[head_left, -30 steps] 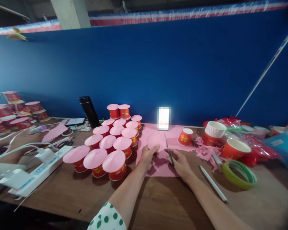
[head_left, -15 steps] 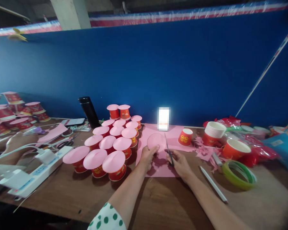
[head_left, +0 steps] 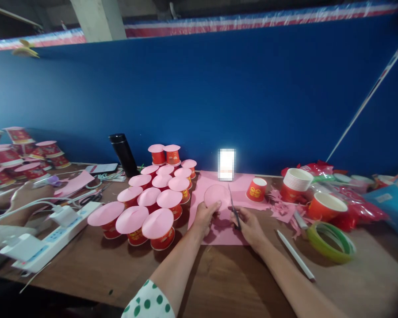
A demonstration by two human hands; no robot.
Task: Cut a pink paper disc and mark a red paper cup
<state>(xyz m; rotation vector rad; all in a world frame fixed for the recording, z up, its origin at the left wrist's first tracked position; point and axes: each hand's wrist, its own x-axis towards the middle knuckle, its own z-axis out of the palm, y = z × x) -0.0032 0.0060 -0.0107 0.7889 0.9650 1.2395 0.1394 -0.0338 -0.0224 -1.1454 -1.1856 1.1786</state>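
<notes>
The head view shows a blue wall (head_left: 235, 97) beyond the pink sheet (head_left: 207, 179), which lies flat on the brown wooden table (head_left: 219, 282). Well left of the sheet lies a white power strip (head_left: 58, 240), near another person's hand (head_left: 33, 198); a black bottle (head_left: 123, 154) stands farther back on that side. Just left of the sheet, red cups (head_left: 148, 197) topped with pink rounds stand in slanting rows. Right of the sheet are a stack of cups (head_left: 295, 190) and a roll of tape (head_left: 311, 240).

Over the sheet, the person's left hand (head_left: 206, 216) pinches the near edge of a paper disc (head_left: 215, 194) between thumb and fingers. The right hand (head_left: 247, 223), over the sheet's right part, has its fingers closed around the handles of the scissors (head_left: 232, 206). Their long axis runs away from the person, the tips pointing toward the wall and slightly left, beside the disc's right edge. Whether the blades touch the paper cannot be told. A white pen (head_left: 296, 255) lies slanted, right of the sheet.
</notes>
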